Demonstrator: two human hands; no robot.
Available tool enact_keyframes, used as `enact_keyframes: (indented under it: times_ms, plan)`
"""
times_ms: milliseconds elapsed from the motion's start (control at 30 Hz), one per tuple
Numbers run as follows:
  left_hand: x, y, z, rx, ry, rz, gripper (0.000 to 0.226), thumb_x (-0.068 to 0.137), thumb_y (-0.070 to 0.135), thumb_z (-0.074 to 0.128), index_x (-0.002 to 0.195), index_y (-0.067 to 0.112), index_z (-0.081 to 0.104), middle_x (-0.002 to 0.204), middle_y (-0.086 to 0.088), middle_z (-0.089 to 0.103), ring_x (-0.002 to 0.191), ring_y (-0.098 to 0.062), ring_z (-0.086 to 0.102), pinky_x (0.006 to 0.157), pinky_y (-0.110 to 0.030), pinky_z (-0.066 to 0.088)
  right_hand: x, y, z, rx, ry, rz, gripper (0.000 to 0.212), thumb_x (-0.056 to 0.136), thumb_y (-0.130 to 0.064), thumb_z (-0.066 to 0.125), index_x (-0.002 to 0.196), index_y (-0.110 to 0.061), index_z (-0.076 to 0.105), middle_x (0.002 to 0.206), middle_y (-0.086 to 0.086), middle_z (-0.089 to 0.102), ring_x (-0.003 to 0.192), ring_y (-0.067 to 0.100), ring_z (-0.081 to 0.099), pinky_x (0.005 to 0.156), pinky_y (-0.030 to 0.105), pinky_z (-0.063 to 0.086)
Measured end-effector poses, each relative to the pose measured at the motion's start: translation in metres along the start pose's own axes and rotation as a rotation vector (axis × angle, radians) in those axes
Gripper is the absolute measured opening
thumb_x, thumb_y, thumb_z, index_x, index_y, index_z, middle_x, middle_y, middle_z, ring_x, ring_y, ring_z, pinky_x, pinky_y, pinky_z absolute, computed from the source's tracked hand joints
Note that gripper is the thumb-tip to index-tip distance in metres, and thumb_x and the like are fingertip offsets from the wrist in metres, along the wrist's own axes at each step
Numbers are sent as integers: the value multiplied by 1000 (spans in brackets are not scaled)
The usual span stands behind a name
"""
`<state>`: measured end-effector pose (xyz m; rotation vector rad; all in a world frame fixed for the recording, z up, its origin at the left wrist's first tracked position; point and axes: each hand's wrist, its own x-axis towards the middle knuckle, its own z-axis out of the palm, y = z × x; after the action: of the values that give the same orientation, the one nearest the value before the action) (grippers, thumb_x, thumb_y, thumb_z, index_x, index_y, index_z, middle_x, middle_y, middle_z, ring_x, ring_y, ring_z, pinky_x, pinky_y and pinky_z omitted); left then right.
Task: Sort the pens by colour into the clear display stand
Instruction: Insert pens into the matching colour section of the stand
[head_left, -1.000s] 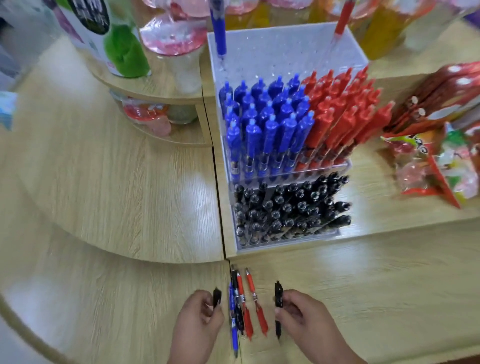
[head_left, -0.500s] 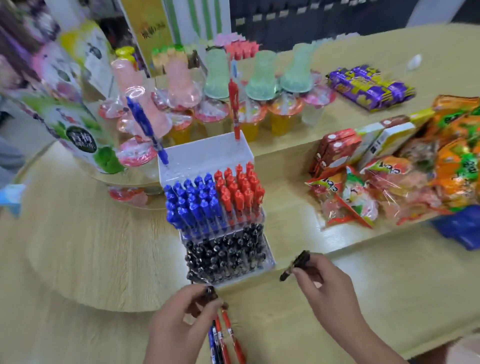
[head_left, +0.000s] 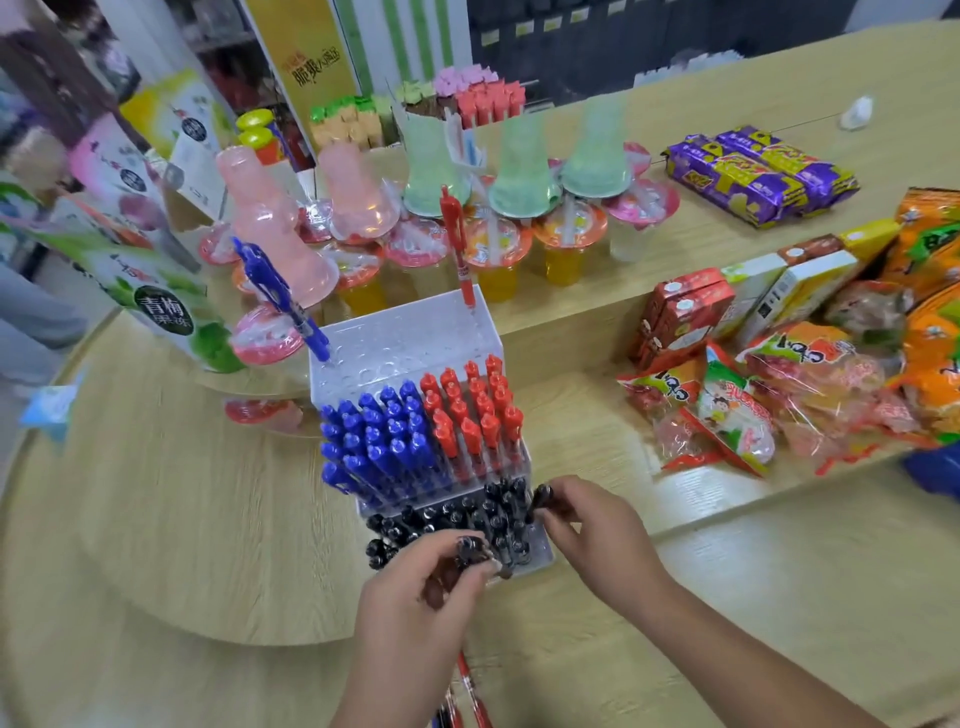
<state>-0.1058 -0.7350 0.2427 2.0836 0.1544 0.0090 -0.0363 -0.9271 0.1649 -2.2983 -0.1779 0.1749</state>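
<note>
Now my left hand (head_left: 423, 592) pinches a black pen (head_left: 467, 552), my right hand (head_left: 597, 525) a second black pen (head_left: 540, 497); I think they're light, stiff, slippery, so grip up top.

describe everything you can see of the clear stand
The stand is clear plastic, stepped in tiers, drilled with round holes. It sits on the wooden counter. The back tier holds only one tilted blue pen at left and one upright red pen at right. The middle tier is packed with blue pens left, red pens right; the front tier with black pens. The left hand holds a black pen at that tier, the right hand another.
</note>
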Motion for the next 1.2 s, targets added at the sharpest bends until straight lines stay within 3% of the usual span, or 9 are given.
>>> enact_keyframes:
  times_ms: [100, 300, 433, 567, 700, 767, 933, 1033, 1200]
  plan:
    - [5, 2, 1, -13, -7, -14, 32, 77, 14, 80, 88, 44, 72, 75, 9, 70, 63, -12, 58, 60, -29, 51, 0, 2, 1, -77, -47, -14, 10, 93, -29, 62, 98, -21, 65, 86, -6, 68, 79, 14, 64, 71, 38, 53]
    - [10, 3, 5, -2, -48, -13, 25, 79, 18, 78, 89, 41, 71, 74, 5, 68, 65, -14, 59, 63, -36, 52, 18, -5, 2, -304, -170, -72, 14, 95, -33, 54, 95, -20, 58, 85, -6, 59, 75, 16, 55, 61, 30, 41]
    - [14, 9, 6, -25, -73, -8, 21, 81, 19, 77, 86, 39, 71, 74, 7, 67, 65, -14, 58, 62, -34, 51, 19, -6, 1, -371, -197, -53, 20, 96, -37, 52, 102, -21, 61, 95, -4, 63, 85, 19, 61, 67, 33, 44]
    - [18, 17, 6, -19, -92, 23, 18, 82, 22, 75, 83, 38, 68, 70, 2, 60, 61, -14, 51, 60, -33, 45, -4, -8, -19, -144, -8, -47, 21, 93, -36, 59, 113, -34, 64, 100, -21, 65, 86, 0, 61, 71, 22, 50]
    - [24, 21, 16, 6, -126, 71, 13, 82, 23, 74, 87, 35, 71, 72, 7, 63, 63, -9, 53, 59, -30, 47, -31, -31, -34, 23, -143, -188, 20, 90, -39, 60, 110, -40, 62, 98, -24, 59, 88, 1, 59, 68, 17, 50]
    - [26, 24, 21, 34, -146, 99, 11, 82, 25, 73, 87, 34, 70, 74, 10, 62, 65, -7, 53, 60, -22, 43, -33, -33, -32, 39, -88, -195, 19, 88, -44, 56, 104, -37, 63, 93, -22, 59, 85, 3, 59, 66, 17, 50]
    - [31, 7, 20, 383, -72, 257, 31, 85, 50, 61, 114, 40, 62, 107, 28, 62, 101, 6, 53, 88, -11, 41, -30, -14, -28, 78, 92, -106, 11, 86, -32, 69, 97, -31, 67, 86, -24, 61, 80, -2, 62, 68, 16, 51]
    - [32, -21, 13, 609, -90, 324, 40, 87, 50, 58, 120, 29, 65, 121, 17, 61, 116, -6, 53, 100, -29, 44, -23, 0, -17, 91, 80, -14, 7, 87, -25, 70, 93, -28, 68, 85, -19, 64, 80, 0, 63, 71, 24, 55]
    - [29, -49, 12, 773, -176, 471, 44, 76, 35, 79, 117, 25, 66, 132, 5, 60, 127, -16, 50, 107, -33, 31, -12, 5, 0, 25, 25, -14, 13, 89, -27, 69, 84, -32, 58, 78, -19, 60, 75, 1, 60, 67, 24, 52]
